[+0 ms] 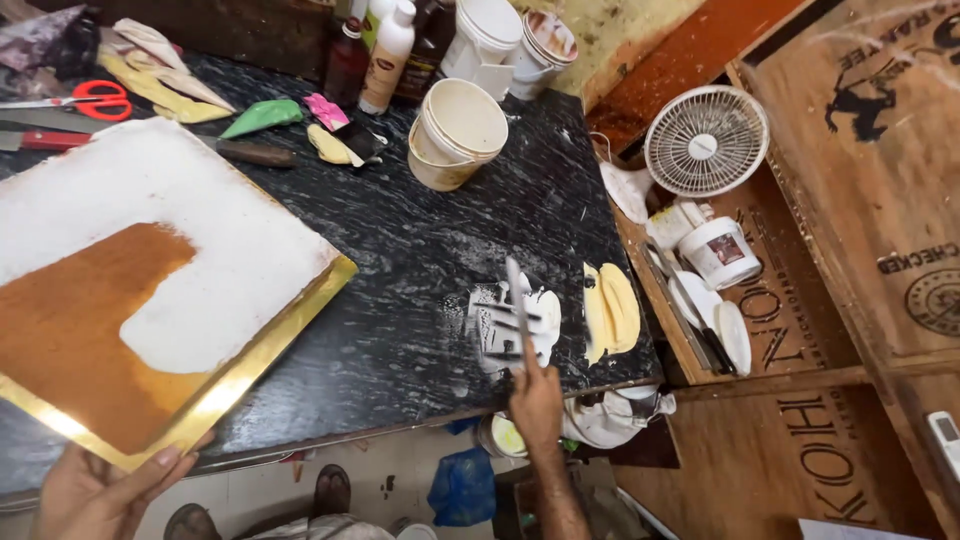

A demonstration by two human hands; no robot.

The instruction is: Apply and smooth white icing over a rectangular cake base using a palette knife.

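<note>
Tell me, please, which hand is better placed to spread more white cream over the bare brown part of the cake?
Probably the right hand: it holds the palette knife in the white cream. The left hand grips the gold cake board.

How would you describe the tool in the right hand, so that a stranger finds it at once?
On the black marble counter, look right of the gold cake board, at the smear of white cream. The right hand holds a palette knife there. Unlike the red scissors far left, its blade is long, narrow and cream-coated.
</note>
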